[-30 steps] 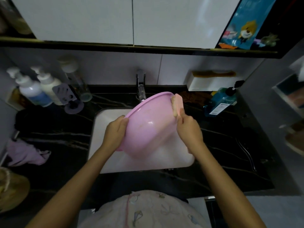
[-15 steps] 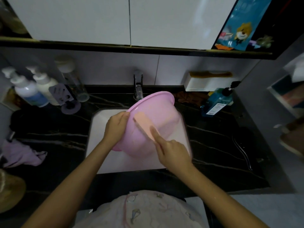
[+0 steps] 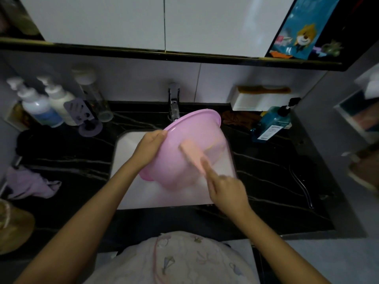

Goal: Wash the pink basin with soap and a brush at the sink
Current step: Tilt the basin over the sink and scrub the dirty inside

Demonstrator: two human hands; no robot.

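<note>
Grips the rim of the pink basin (image 3: pixel 190 140) with the left hand (image 3: pixel 150 146), fingers pressed together and hooked over the edge, thumb on the near side. Holds it tilted above the white sink (image 3: pixel 127 154), rim high toward the back of the sink and base low over the sink's front half; cannot tell whether the low end touches the sink. Lays a peach-coloured brush (image 3: pixel 191 156) flat against the side of the basin that faces the camera. Wraps the handle with the right hand (image 3: pixel 227 191), over the sink's front right part: fingers curled round it, forefinger stretched along it, all somewhat blurred. Behind the sink, a chrome tap (image 3: pixel 174 103), spout just beside the basin's rim. Around the sink, a black veined counter (image 3: pixel 266 171). Left of the sink and toward the wall, two white pump bottles (image 3: pixel 39 107), a clear bottle (image 3: pixel 92 95) and a purple holder (image 3: pixel 86 117), close together. Further left of the sink and nearer the front, a crumpled lilac cloth (image 3: pixel 30 184). Right of the sink at the back, a brown cloth (image 3: pixel 235 117), a blue pump bottle (image 3: pixel 272 124) lying tilted, and on the wall behind them a white box (image 3: pixel 260 102) with a brown comb on top.
</note>
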